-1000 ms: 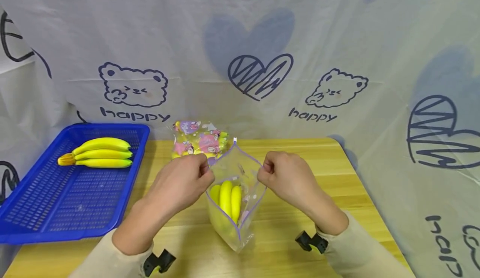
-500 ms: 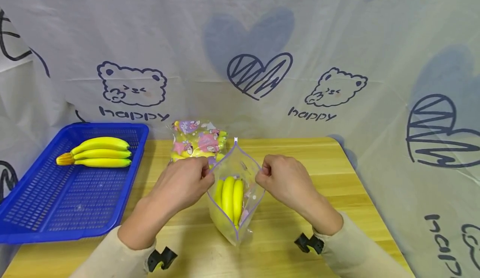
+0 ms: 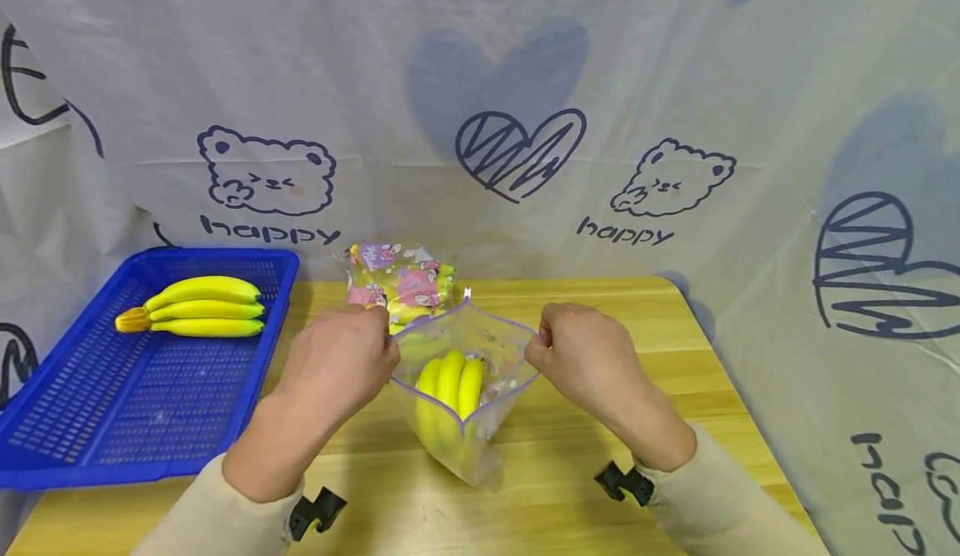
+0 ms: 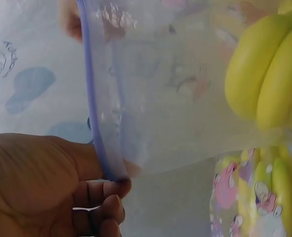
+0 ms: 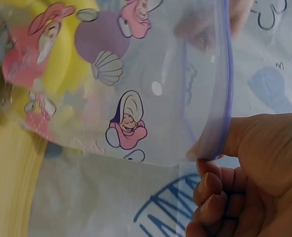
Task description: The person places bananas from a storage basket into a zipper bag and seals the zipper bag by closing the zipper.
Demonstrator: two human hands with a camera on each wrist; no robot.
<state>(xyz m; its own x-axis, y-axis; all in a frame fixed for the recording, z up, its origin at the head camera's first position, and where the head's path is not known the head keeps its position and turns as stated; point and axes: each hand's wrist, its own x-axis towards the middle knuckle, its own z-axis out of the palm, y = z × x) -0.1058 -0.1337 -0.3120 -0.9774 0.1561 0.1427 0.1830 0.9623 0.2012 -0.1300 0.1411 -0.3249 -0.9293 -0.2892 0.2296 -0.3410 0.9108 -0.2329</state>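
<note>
Left fingers (image 4: 104,191) and right fingers (image 5: 220,174) pinch a bag (image 3: 497,403) of bananas (image 3: 448,379).

Through the middle, the way is blocked by the spread bag (image 3: 467,448), its mouth flanked by the left hand (image 3: 337,358) and the right hand (image 3: 587,349)! Far and left of it, passage is barred by the patterned bag (image 3: 405,279); farther left, by the blue basket (image 3: 176,410). Room is offered along the right of the table (image 3: 660,343).

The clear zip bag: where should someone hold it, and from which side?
Probably by the purple zip edge, one pinch from each side, as the left hand and right hand do: the limp-looking bag gapes between them, bananas inside.
</note>
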